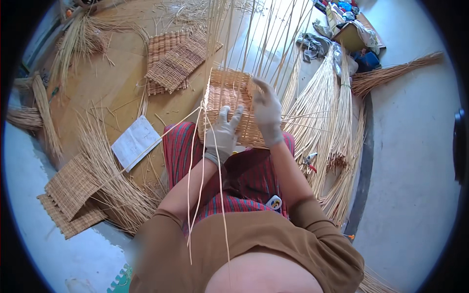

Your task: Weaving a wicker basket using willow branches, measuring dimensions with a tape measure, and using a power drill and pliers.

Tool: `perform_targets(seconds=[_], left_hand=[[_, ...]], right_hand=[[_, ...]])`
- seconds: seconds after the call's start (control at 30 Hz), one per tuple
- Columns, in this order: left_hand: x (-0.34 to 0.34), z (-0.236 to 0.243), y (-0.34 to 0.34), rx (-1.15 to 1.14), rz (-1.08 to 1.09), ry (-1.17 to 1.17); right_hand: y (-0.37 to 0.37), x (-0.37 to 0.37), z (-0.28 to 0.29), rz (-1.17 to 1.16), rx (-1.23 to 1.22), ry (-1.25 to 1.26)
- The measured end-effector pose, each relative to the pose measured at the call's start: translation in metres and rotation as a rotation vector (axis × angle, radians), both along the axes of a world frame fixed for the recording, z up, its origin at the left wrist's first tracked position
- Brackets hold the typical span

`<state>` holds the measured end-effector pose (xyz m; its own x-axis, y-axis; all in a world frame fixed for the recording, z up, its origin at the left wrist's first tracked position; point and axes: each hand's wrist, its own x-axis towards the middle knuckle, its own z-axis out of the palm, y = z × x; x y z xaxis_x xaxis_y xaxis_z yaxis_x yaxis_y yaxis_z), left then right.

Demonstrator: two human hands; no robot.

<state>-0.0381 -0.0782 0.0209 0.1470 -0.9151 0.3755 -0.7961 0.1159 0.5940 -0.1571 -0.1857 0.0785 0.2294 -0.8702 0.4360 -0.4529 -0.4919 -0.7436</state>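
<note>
Left hand (223,137) spread, right hand (267,112) curled, grip unclear — we risk a skewed basket (228,100) if loose left-edge reeds (221,184) snag.

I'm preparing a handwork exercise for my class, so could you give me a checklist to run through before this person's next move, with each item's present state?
1. Both hands gloved: ok, left hand and right hand both wear pale gloves.
2. Basket supported: ok, it sits at the lap between both hands.
3. Right-hand grip firm: cannot tell.
4. Left forearm clear of loose strands: not ok, they hang across it.
5. Red-handled cutters off the lap: ok, they lie among pale strands on the right.
6. Weave tight throughout: cannot tell.
</note>
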Motion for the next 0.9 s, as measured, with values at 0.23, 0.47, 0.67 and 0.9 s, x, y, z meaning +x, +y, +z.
perform_targets(seconds=[0.23,0.47,0.67,0.9], left_hand=[[-0.003,-0.009,-0.008,0.121,0.063,-0.089],[0.011,-0.050,0.024,-0.313,0.208,0.419],[0.057,-0.026,0.020,-0.264,0.236,0.314],[0.084,-0.031,-0.013,-0.139,0.051,0.721]], right_hand=[[0.018,-0.059,-0.030,-0.127,0.278,-0.258],[0.123,-0.011,0.002,0.204,-0.036,-0.048],[0.132,0.029,0.020,0.190,-0.038,-0.057],[0.135,0.038,0.015,0.138,-0.240,-0.004]])
